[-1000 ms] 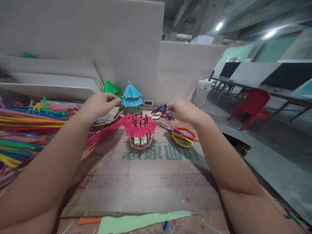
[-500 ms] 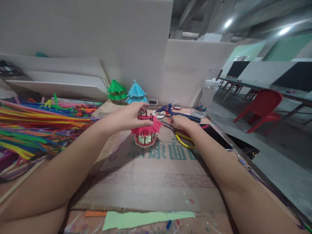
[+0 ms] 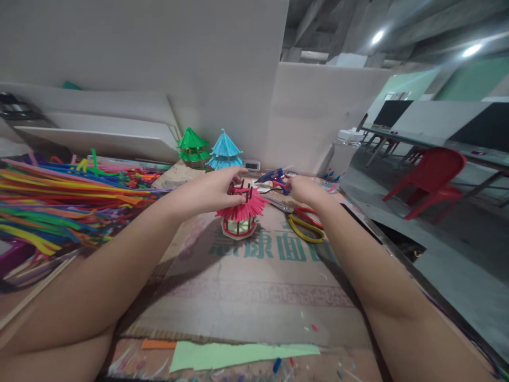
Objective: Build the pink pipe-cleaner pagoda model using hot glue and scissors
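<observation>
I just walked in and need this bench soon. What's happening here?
A person's left hand pinches the top posts of a small pink pagoda model standing on a cardboard sheet. The right hand is at the blue glue gun just behind it; whether its grip is closed is unclear. Scissors lie to the right, pipe cleaners are piled left.

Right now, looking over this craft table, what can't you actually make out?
All in the head view:
1. Right hand: its back hides the fingertips, so whether it grips the glue gun is unclear.
2. Left hand: it covers part of the pink model's top, so firm hold or mere touch is unclear.
3. Cardboard: its green print is partly covered by the model and the right arm.
4. White box by the wall: too small to identify.
</observation>
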`<state>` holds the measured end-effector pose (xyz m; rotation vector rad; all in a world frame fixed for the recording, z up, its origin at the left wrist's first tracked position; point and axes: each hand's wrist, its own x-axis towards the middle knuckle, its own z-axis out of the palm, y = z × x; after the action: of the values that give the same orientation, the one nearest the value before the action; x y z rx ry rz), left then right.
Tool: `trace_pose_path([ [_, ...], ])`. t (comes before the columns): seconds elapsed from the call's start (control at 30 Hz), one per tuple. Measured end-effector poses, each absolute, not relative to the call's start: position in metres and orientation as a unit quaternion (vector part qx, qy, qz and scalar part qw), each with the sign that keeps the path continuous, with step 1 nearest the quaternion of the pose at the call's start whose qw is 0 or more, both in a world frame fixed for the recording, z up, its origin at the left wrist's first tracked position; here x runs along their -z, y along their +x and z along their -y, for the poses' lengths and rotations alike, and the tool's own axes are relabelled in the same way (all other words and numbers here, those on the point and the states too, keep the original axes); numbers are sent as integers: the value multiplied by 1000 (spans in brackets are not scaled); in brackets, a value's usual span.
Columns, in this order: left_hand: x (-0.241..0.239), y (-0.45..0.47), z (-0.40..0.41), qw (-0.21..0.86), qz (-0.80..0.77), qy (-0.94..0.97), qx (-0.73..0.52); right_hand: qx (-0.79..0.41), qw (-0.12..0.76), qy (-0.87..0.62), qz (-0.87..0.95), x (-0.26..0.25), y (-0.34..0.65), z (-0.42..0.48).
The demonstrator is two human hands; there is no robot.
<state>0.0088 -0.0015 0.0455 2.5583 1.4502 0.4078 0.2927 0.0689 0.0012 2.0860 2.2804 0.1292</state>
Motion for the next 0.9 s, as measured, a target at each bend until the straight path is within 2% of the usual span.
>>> trace_pose_path([
  [0.1,-42,4,-2,42,-496,858,-130,-41,-15,677,-734,-7,296,-67],
  [0.23,-39,-6,-9,61,-510,854,-84,-2,-87,662,-745,-9,293,-66],
  [0.4,-39,-11,-18,100,-514,850,-59,118,-173,603,-769,-2,270,-65],
  [0.53,-39,-8,-19,105,-519,847,-56,208,-209,553,-779,8,248,-59],
  [0.67,-42,-9,-18,132,-488,861,-60,289,-179,515,-787,2,252,-51],
  [0.77,-43,-15,-22,148,-436,885,-66,369,-89,452,-807,-13,270,-46],
  [0.9,-41,-22,-32,129,-436,887,-85,411,-6,407,-816,-31,286,-37],
])
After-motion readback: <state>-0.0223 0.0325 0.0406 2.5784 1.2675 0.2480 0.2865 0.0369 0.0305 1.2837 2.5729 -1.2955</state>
